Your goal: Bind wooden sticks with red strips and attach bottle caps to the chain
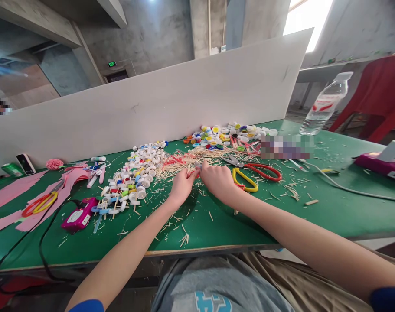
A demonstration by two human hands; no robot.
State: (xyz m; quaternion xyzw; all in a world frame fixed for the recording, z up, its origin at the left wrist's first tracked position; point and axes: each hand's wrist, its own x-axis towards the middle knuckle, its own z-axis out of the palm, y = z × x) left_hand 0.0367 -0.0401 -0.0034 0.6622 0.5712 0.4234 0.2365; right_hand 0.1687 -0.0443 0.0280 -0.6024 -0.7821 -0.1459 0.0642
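fingers point(188, 173) of your left hand point(182, 186) and right hand point(218, 181) pinch one tiny piece point(196, 167), too small to tell; one pair of scissors point(241, 164) lies just right, on the bench point(197, 229).

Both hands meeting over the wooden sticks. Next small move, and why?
Probably lift the small red piece slightly clear of the pale thin wooden sticks: the bare left hand and bare right hand meet at it directly above that loose tangle, which could snag it.
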